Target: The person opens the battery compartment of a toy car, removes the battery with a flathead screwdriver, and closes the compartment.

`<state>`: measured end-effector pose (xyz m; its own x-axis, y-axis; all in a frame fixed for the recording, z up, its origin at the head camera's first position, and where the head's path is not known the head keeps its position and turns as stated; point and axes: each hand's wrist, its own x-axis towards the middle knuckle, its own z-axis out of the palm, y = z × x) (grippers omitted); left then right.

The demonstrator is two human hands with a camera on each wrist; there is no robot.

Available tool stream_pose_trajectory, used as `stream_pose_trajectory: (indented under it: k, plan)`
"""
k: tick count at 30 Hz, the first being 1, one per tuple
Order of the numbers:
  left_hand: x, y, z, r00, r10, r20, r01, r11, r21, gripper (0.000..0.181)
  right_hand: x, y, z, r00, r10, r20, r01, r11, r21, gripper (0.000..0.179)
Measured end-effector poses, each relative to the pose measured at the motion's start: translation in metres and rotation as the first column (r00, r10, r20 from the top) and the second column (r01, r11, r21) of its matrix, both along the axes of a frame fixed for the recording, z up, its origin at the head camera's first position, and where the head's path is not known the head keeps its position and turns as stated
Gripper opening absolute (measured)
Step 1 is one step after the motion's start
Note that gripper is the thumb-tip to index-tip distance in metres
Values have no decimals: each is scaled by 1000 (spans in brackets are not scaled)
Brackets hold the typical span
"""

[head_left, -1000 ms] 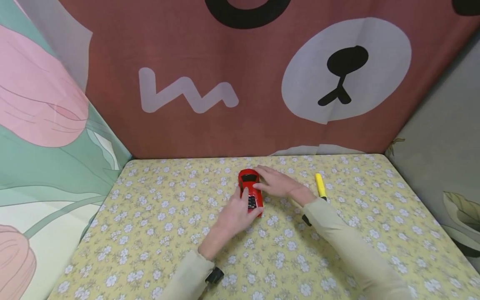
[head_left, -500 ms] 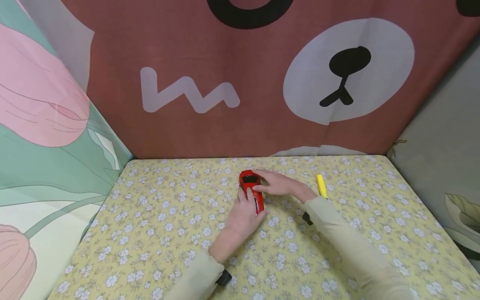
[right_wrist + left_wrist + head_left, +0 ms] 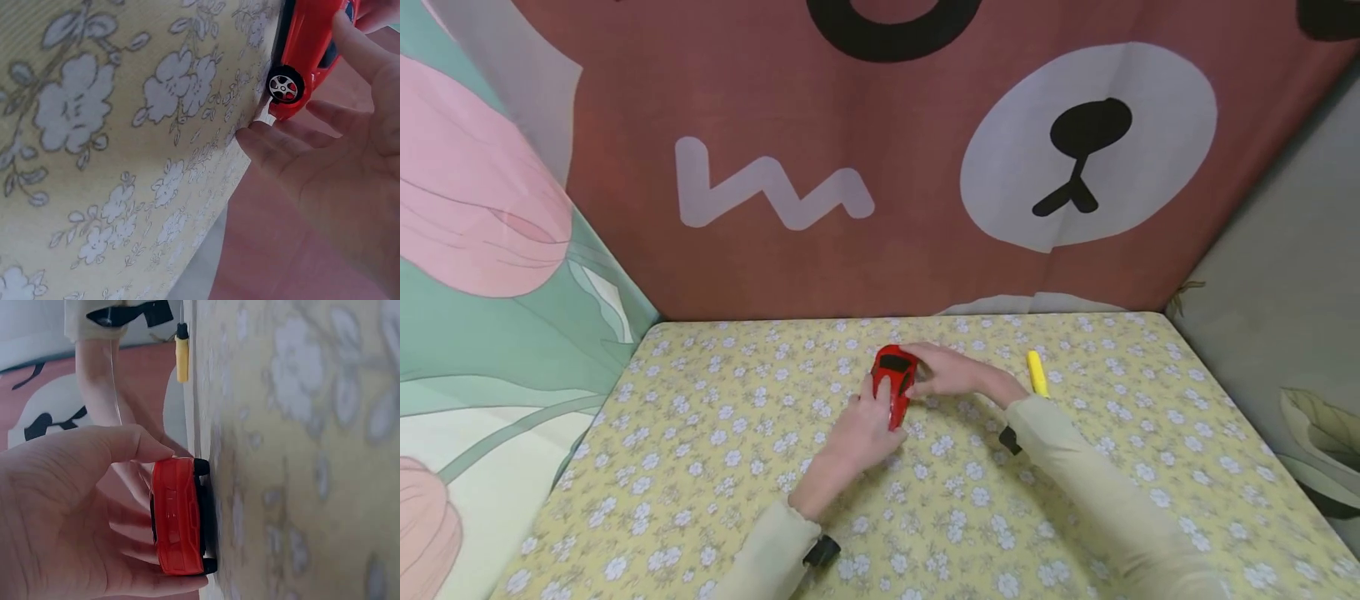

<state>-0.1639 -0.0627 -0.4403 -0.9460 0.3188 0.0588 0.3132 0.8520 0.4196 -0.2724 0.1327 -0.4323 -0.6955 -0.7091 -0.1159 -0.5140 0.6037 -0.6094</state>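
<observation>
A red toy car [image 3: 895, 353] with dark windows stands on the flowered tabletop, in the middle of the head view. My left hand [image 3: 859, 435] grips its near end from behind, thumb on one side and fingers along the other. In the left wrist view the car's red end [image 3: 175, 515] faces the camera between thumb and fingers. My right hand [image 3: 951, 371] is at the car's far right corner. The right wrist view shows its thumb on the car's side and its fingers [image 3: 269, 147] extended past the end, close to the spoked wheel [image 3: 285, 84].
A yellow stick-like thing [image 3: 1037, 372] lies to the right, partly behind my right sleeve [image 3: 1090, 467]; its black end shows in the left wrist view. The yellow flowered tabletop [image 3: 715, 483] ends at a reddish bear-print curtain [image 3: 760, 275]. Printed fabric hangs on both sides.
The car has turned, its near end swinging left. My left hand moved right and forward along it, then back left with it. My right hand stays at its far corner.
</observation>
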Motion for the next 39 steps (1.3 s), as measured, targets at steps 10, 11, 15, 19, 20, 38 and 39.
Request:
stream_pose_trajectory:
  k: [10, 11, 15, 19, 20, 38, 39]
  plan:
    - [-4, -12, 5, 996, 7, 92, -6, 1000, -5, 79, 5, 4, 0, 1000, -21, -17, 20, 998, -64, 74]
    - [-4, -12, 5, 996, 9, 89, -8, 1000, -16, 80, 6, 4, 0, 999, -36, -15, 35, 997, -69, 73]
    - [-1, -12, 2, 997, 17, 71, -15, 999, -29, 80, 9, 2, -3, 995, -95, 12, 95, 991, -91, 70]
    - [-1, -15, -1, 1000, 11, 27, -10, 1000, -11, 75, 12, 1, -5, 987, -159, 31, 162, 979, -125, 67]
    - [-2, -16, -1, 1000, 5, 15, -5, 1000, 0, 74, 13, 2, -5, 984, -179, 26, 181, 974, -134, 66]
    - [-11, -34, 11, 997, -40, 69, 15, 944, 331, 60, 19, 22, -13, 937, -346, 50, 334, 844, -420, 34]
    - [-12, -34, 13, 996, -37, 80, 5, 929, 371, 57, 19, 23, -13, 935, -349, 66, 342, 833, -435, 33]
